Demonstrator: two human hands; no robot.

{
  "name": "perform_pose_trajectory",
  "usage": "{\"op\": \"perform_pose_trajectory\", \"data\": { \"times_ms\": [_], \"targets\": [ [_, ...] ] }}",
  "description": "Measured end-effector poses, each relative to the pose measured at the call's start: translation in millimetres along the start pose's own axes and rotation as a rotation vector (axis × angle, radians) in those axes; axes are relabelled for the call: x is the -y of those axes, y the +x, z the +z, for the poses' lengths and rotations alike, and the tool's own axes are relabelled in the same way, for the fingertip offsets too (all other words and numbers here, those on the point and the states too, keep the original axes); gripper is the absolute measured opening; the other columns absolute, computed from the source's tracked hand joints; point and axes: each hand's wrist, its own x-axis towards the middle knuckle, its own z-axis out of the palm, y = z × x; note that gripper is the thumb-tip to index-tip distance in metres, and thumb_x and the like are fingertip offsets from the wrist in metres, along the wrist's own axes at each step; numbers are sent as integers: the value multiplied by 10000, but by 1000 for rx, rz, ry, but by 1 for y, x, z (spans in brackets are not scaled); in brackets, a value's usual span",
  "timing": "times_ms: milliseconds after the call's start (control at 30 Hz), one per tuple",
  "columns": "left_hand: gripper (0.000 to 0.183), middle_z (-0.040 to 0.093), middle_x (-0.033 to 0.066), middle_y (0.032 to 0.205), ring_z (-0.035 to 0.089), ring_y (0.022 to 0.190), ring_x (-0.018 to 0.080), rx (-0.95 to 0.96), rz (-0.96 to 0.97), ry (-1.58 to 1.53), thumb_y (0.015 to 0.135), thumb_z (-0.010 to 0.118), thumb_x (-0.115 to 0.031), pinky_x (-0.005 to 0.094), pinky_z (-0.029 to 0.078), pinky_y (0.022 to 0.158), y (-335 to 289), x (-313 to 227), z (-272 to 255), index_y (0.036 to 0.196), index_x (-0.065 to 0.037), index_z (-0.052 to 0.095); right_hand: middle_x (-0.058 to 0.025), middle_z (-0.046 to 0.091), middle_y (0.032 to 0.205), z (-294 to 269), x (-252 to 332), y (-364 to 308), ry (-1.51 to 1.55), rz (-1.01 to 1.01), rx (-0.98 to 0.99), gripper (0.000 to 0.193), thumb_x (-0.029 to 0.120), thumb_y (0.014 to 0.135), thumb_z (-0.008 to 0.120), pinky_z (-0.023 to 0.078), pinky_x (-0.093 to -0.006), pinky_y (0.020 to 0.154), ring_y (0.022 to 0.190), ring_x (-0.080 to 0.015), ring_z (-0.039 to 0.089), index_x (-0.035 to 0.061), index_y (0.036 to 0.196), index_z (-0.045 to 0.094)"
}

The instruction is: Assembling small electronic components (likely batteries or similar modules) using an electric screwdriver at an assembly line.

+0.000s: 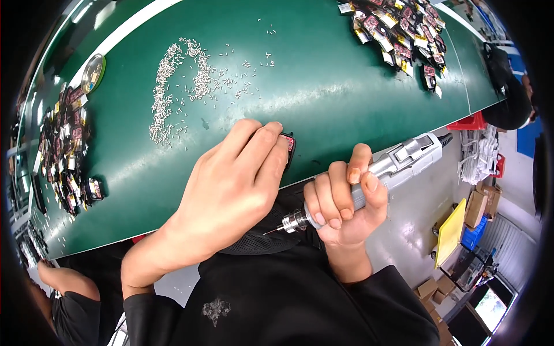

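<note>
My left hand [236, 170] is at the near edge of the green table, its fingers bent over a small black casing with a red board [290, 147]. Most of that casing is hidden under the fingers. My right hand [346, 199] is wrapped round a grey electric screwdriver [407, 160], held off the table over its front edge. The driver's thin bit [271, 232] points left and down, toward my body, apart from the casing. A loose spread of tiny silvery pieces that look like screws [202, 75] lies on the table beyond my left hand.
More black casings with red boards and white-yellow tags are heaped at the far right [404, 32] and left [63, 150]. A round green-rimmed dish [93, 74] stands behind the left heap. Other people sit at the lower left [72, 294] and right edge [508, 86].
</note>
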Motion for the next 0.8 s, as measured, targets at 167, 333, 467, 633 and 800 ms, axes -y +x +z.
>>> {"op": "perform_pose_trajectory", "data": {
  "times_ms": [167,333,467,633,800],
  "targets": [
    [237,601,184,903,562,765,226,-54,170,226,643,643,14,269,520,614,3,1,7,852,121,611,-11,390,512,9,-15,-4,-94,9,-134,70,142,928,438,393,-284,440,391,-121,384,73,919,447],
    [362,615,238,932,587,826,274,-30,222,328,558,604,-70,293,538,680,-4,-6,6,856,134,628,-34,389,517,14,-21,-5,-163,-13,-243,70,123,922,448,389,-294,417,402,-142,404,60,912,421],
    [377,613,247,960,582,856,280,-11,165,298,572,604,-56,306,537,711,-10,-7,12,890,144,630,-28,375,512,9,-7,0,-143,48,-150,57,107,921,431,379,-285,414,393,-133,379,52,933,425],
    [410,603,270,1051,569,914,292,39,141,288,598,601,-38,318,521,792,-15,-11,6,954,164,627,9,400,550,19,45,32,-316,-152,197,233,298,989,422,389,-264,475,431,-95,393,72,954,466],
    [402,573,271,1133,589,912,328,111,94,261,633,657,35,357,537,718,-16,-20,7,1005,172,591,11,407,558,24,57,59,-455,-194,265,322,362,995,390,370,-268,505,446,-87,391,74,953,527]
  ]
}}
